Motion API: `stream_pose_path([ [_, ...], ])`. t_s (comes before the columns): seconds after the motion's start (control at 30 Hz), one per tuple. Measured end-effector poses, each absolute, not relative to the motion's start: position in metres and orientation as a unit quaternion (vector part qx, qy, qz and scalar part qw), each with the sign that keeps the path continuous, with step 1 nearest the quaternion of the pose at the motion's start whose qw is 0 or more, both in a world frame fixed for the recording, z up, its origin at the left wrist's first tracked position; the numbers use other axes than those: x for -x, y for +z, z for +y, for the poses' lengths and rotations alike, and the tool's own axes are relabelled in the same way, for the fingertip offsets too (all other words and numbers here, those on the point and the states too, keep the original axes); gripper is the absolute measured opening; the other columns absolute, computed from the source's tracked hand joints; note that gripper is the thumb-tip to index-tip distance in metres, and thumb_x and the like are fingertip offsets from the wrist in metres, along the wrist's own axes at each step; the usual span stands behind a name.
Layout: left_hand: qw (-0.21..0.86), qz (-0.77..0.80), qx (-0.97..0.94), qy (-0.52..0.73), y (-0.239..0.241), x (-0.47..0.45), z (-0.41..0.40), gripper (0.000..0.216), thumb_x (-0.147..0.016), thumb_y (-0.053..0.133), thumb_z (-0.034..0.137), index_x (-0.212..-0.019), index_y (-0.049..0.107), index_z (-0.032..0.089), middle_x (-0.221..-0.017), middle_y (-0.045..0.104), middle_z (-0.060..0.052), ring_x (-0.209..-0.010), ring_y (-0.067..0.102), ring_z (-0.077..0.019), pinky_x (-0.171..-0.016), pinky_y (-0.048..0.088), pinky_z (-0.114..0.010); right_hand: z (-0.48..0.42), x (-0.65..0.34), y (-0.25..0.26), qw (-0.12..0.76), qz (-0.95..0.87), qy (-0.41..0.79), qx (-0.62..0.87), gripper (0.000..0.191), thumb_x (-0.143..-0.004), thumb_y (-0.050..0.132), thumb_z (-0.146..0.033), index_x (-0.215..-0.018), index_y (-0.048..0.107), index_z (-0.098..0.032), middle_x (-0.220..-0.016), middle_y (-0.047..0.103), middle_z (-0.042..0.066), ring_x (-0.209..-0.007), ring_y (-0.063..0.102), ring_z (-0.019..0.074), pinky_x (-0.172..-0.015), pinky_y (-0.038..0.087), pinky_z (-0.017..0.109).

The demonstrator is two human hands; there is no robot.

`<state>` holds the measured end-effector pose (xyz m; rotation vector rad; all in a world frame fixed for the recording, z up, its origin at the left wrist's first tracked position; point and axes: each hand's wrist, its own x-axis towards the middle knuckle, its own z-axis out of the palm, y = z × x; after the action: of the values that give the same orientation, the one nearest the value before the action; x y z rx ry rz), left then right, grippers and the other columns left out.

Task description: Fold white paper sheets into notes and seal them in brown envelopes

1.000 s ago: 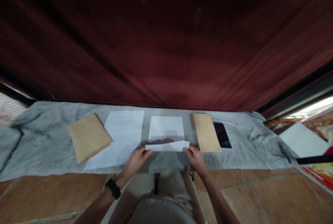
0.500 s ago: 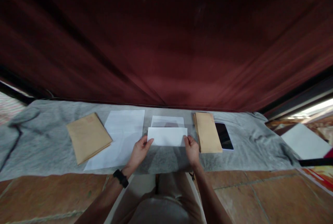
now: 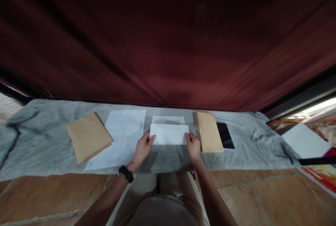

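Note:
A folded white sheet of paper is held level between my two hands, above the grey cloth. My left hand pinches its left end, thumb on top. At the right end, my right hand grips the paper the same way. Just behind it lies another white paper, partly covered by the held one. To the right of my right hand rests a stack of brown envelopes. Large white sheets lie left of my left hand.
A second stack of brown envelopes overlaps the large sheets on the left. A dark-screened phone sits partly beneath the right stack. Grey cloth covers the table. Behind it hangs a dark red curtain.
The held paper has shifted slightly away from me, covering more of the paper behind it. Both hands keep their hold on its ends.

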<state>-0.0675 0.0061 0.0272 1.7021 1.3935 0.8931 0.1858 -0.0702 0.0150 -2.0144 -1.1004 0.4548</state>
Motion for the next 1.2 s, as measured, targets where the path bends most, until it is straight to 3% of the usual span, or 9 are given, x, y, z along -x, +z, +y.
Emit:
stream_pose_path([
  [0.23,0.315,0.620,-0.671,0.259,0.031,0.057,0.027,0.029,-0.091,0.050,0.042,-0.070,0.052,0.022,-0.063,0.050,0.004,-0.062,0.049,-0.0133,-0.061,0.037,-0.025,-0.046,-0.187,0.030,0.183,-0.453,0.144,0.861,0.038,-0.104,0.043,-0.040,-0.104,0.076,-0.020,-0.095,0.079,0.010,-0.082,0.073,0.0196,-0.066,0.044,0.023],
  [0.43,0.287,0.664,-0.659,0.206,0.031,0.051,0.037,0.021,-0.091,0.055,0.034,-0.075,0.059,0.021,-0.065,0.057,0.002,-0.064,0.056,-0.0150,-0.063,0.037,-0.026,-0.034,-0.188,0.032,0.146,-0.449,0.137,0.871,0.037,-0.104,0.047,-0.040,-0.102,0.079,-0.021,-0.092,0.080,0.011,-0.085,0.076,0.0213,-0.067,0.048,0.023],
  [0.7,0.275,0.698,-0.651,0.119,0.038,0.045,0.060,0.021,-0.094,0.056,0.033,-0.094,0.072,0.019,-0.087,0.076,-0.007,-0.086,0.071,-0.0220,-0.072,0.046,-0.027,-0.021,-0.186,0.030,0.111,-0.453,0.096,0.879,0.038,-0.105,0.047,-0.040,-0.101,0.078,-0.019,-0.089,0.080,0.012,-0.086,0.077,0.0215,-0.072,0.052,0.024],
  [0.97,0.256,0.720,-0.641,0.071,0.046,0.038,0.067,0.026,-0.096,0.052,0.038,-0.105,0.070,0.022,-0.103,0.078,-0.010,-0.099,0.074,-0.0252,-0.078,0.051,-0.029,-0.006,-0.184,0.022,0.090,-0.460,0.031,0.883,0.038,-0.106,0.046,-0.038,-0.104,0.075,-0.014,-0.087,0.078,0.017,-0.084,0.077,0.0262,-0.072,0.055,0.030],
  [1.2,0.226,0.735,-0.637,0.061,0.049,0.030,0.070,0.030,-0.098,0.048,0.043,-0.111,0.068,0.023,-0.108,0.078,-0.011,-0.104,0.073,-0.0266,-0.081,0.053,-0.032,0.004,-0.186,0.020,0.082,-0.476,-0.004,0.876,0.039,-0.106,0.044,-0.037,-0.102,0.073,-0.011,-0.083,0.076,0.017,-0.080,0.076,0.0239,-0.071,0.054,0.029],
])
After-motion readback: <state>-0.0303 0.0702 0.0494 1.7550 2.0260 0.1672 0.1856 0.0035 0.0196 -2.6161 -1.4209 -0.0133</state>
